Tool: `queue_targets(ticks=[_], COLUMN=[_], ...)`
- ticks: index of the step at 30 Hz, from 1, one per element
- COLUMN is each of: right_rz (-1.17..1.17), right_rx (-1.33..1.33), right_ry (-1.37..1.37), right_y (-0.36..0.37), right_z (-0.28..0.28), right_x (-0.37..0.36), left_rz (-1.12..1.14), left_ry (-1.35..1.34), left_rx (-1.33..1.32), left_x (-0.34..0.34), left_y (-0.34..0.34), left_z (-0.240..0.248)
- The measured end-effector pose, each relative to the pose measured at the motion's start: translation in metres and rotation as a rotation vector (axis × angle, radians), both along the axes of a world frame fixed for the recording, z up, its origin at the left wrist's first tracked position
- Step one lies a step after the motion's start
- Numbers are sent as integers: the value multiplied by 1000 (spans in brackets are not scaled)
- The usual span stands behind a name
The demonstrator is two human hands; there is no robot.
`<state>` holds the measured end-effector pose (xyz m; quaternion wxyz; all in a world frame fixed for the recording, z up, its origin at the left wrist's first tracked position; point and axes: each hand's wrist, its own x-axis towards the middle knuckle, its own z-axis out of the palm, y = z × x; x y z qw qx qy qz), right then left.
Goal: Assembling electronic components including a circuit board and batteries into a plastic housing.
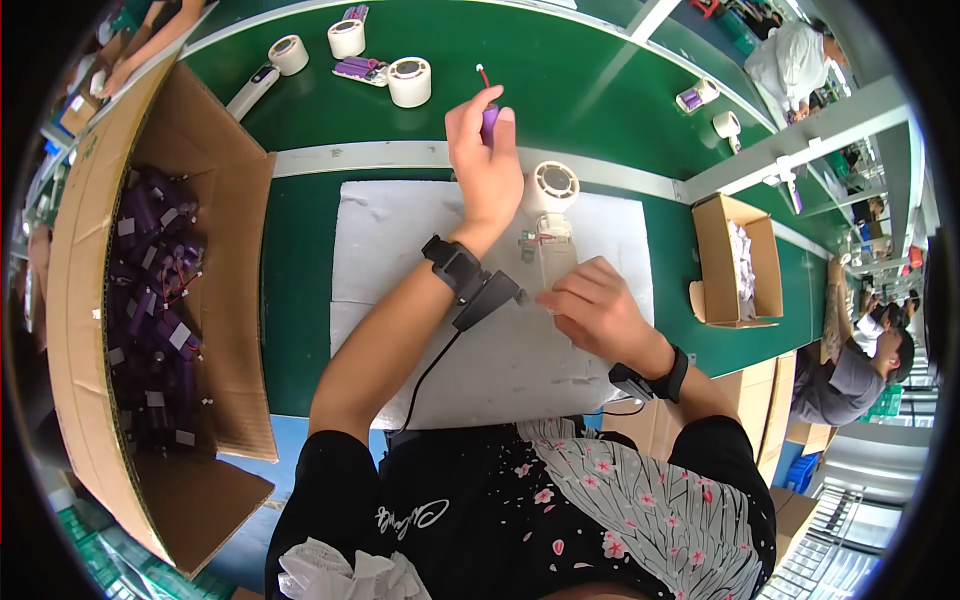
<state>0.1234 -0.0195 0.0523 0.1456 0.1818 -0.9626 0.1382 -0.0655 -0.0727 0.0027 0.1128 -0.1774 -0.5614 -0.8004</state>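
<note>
My left hand (487, 165) is raised over the far edge of the white work mat (375, 270). Its fingers are closed around a purple battery pack (489, 126), mostly hidden, with a red wire and a small white plug sticking up. On the mat lies a white handheld fan (553, 188), its round head pointing away from me and its handle opened up, with a small green part and thin wires by the neck. My right hand (600, 308) is curled at the lower end of that handle, fingertips pressed together and covering part of it.
A deep cardboard box (225, 370) of purple battery packs stands at left. At right is a smaller carton (712, 260) with white-wrapped pieces. Several fan parts (409, 83) lie on the green bench beyond a metal rail (370, 157). Other people work at right and far left.
</note>
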Motion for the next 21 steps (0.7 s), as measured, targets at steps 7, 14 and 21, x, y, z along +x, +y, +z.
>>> queue_targets(ticks=[7, 14, 21], right_rz=[-339, -330, -586], right_rx=[-733, -1215, -820], right_ry=[-23, 152, -281], right_y=[13, 11, 31], right_z=[14, -3, -22], right_x=[1, -34, -21], left_rz=[-332, -431, -563], left_ry=[170, 618, 314], left_rx=[-29, -273, -607], left_x=[30, 62, 40], left_y=[-28, -37, -77], left_z=[50, 45, 5])
